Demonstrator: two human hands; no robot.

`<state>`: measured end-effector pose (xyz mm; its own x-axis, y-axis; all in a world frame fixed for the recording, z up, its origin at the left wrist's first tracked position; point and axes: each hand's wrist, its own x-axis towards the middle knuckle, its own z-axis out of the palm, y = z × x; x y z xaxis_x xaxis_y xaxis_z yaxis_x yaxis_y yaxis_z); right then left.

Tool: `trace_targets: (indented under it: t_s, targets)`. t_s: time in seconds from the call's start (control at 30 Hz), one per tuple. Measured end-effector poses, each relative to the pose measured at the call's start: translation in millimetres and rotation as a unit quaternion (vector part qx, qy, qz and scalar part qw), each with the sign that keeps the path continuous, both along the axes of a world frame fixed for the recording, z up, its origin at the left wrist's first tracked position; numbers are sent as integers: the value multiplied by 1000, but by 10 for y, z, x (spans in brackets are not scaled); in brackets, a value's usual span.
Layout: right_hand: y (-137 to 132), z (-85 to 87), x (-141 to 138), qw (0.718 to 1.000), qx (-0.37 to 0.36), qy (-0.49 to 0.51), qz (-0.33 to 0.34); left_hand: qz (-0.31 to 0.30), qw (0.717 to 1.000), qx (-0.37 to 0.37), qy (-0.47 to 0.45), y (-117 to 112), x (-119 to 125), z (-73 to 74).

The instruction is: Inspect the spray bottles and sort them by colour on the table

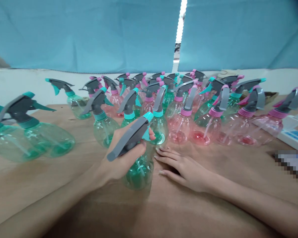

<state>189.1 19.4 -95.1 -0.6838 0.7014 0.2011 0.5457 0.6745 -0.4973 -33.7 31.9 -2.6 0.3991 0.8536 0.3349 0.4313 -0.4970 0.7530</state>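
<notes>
My left hand (125, 155) is closed round the neck of a green spray bottle (139, 172) with a grey trigger head and teal nozzle; the bottle stands on the brown table (164, 211) in front of me. My right hand (181, 167) lies flat on the table just right of that bottle, fingers stretched out and apart, holding nothing. Its fingertips nearly touch the bottle's side.
Several green and pink spray bottles (181, 122) crowd the middle and far side of the table. Two large green ones (37, 138) stand at the left edge. A white and blue box (291, 132) lies at the right. A blue curtain (89, 33) hangs behind.
</notes>
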Motion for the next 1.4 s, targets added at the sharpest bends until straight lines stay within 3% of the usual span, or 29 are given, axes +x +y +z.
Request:
trace_targets:
  t_s: [0.13,0.27,0.47,0.8,1.4]
  targets:
    - [-2,2,1,1000,-3,-8,-5,9,998,-47,-47,-24,55,51]
    - [-1,3,5,1000,-8,-11,-4,46,996,-38,-62,-45,93,51]
    - [2,7,5,1000,-7,-19,-4,54,996,-27,-64,-70,111,38]
    - [0,11,2,1000,-8,-14,-5,39,998,-43,-19,-10,62,-9]
    - [-3,16,0,1000,-4,-14,-6,26,998,-46,-42,-23,54,-14]
